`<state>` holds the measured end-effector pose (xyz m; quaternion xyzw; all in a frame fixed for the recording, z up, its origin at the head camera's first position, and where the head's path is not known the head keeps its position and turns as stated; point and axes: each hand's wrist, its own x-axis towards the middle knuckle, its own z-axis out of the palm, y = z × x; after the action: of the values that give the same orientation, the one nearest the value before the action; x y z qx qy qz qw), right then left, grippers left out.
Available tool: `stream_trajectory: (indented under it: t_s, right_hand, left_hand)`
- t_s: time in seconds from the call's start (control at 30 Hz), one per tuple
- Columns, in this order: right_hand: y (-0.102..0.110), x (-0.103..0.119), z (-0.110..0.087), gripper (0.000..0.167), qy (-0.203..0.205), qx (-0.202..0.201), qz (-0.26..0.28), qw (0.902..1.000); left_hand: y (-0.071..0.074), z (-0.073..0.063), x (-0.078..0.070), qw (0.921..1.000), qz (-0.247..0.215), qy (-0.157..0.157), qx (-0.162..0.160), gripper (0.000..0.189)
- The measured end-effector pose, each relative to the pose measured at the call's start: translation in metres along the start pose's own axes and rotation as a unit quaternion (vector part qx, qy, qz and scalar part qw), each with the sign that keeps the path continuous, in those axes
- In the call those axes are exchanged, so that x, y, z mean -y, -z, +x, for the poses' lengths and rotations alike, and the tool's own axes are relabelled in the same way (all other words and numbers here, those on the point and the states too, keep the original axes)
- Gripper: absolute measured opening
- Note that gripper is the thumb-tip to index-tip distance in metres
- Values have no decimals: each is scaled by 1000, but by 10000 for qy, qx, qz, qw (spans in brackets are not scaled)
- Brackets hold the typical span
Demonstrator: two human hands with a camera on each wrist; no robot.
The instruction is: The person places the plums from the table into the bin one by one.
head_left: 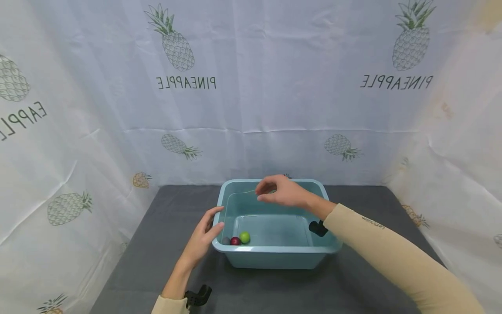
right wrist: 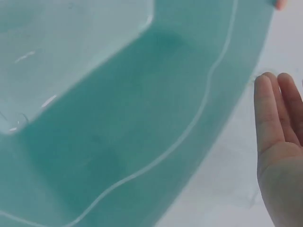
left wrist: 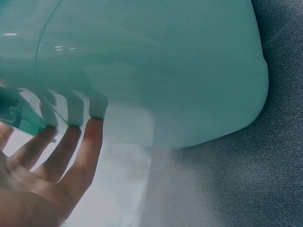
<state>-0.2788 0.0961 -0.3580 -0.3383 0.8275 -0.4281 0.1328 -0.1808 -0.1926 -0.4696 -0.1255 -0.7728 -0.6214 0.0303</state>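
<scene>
As light catches it, the round-cornered basin [head_left: 274, 260] gleams pale blue.

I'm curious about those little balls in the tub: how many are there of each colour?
Green ball: 1
Dark red ball: 1
Grey ball: 1
Total: 3 balls in view, side by side in the light blue tub.

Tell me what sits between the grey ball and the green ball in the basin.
In the head view, the dark red ball lies between the grey ball and the green ball, in the basin's near left corner.
</scene>
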Motion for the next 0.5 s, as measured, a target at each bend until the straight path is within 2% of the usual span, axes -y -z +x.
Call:
stream_trajectory:
  t_s: [0.23,0.5]
  right_hand:
    - [14,16,-21,22,262,-313,-112,9991]
    - [32,30,-52,24,171,-597,-257,9977]
  left_hand:
    - [0,0,0,10000,32,-12,-13,48]
    - [0,-1,0,10000,64,-21,-19,49]
